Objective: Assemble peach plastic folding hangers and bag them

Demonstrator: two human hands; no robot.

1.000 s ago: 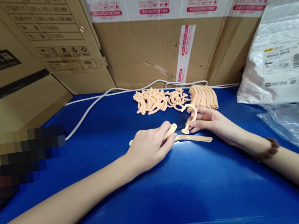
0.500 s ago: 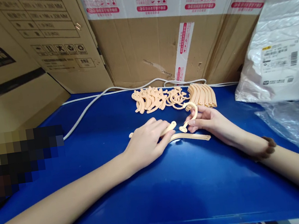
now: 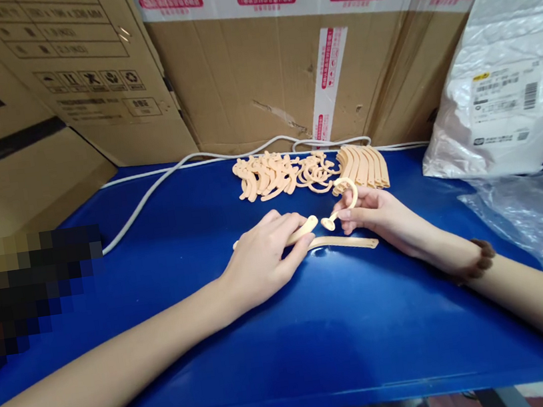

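Note:
My left hand is closed around a cream plastic hanger arm; its rounded end with a small hole sticks out past the thumb, and its other end peeks out at the left. In my right hand a cream hanger hook is pinched between thumb and fingers, its curve upward and its round base toward the left hand. A small gap separates the hook's base from the arm's end. Another hanger arm lies on the table just below, partly hidden by my left hand.
Behind the hands lie a loose heap of hanger arms, a pile of hooks and a neat row of arms. A white cable runs along the cardboard boxes. At right are a white plastic parcel and clear wrap.
The view has shifted slightly. The hook's round base has risen a little relative to the arm's end and tilted. Both hands keep their holds.

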